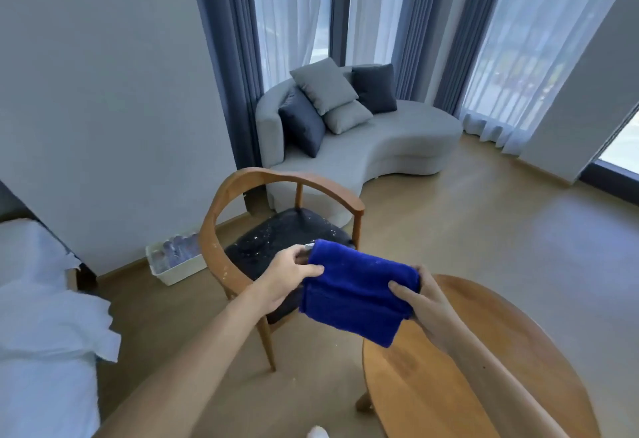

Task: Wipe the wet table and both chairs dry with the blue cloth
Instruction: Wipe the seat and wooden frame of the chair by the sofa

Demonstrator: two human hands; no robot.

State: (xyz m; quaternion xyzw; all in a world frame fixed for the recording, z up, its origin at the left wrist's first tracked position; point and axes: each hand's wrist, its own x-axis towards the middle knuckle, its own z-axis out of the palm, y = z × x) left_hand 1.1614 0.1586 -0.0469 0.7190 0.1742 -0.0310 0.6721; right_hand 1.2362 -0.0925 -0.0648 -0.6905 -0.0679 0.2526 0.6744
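Both hands, left hand (288,278) and right hand (420,303), pinch the folded blue cloth (356,294) lengthwise between them; wet chair (276,240) directly beyond, nearer the left hand.

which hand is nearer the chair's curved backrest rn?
Left. The left hand grips the blue cloth's left end just right of the backrest, over the seat edge. The right hand grips the opposite end, over the table.
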